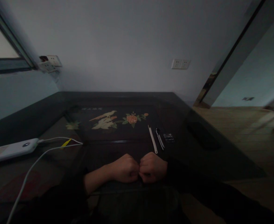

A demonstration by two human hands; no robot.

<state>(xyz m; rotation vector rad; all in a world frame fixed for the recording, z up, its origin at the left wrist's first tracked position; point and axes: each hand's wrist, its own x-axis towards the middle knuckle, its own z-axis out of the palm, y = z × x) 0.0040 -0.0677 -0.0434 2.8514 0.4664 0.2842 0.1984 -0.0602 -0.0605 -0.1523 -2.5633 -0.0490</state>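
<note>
Both fists rest side by side at the near edge of the dark table (118, 149), knuckles touching. My left hand (127, 168) is closed, and nothing shows sticking out of it. Curled the same way, my right hand (152, 167) presses against it, and I see nothing in its fingers. Just beyond the right hand lies a long, thin white strip-like tool (152, 139) with a narrow tip and a hole at its near end. Beside it is a slim black and silver tool (160, 139). Further right sits a small clear flat case (169, 137) with dark contents.
A white power bank (13, 150) lies at the left with a white cable (37, 159) and yellow tag (66, 143). The tabletop bears a bird-and-flower picture (118, 120). A dark flat object (203, 135) lies at the right. Wall sockets (181, 64) are behind.
</note>
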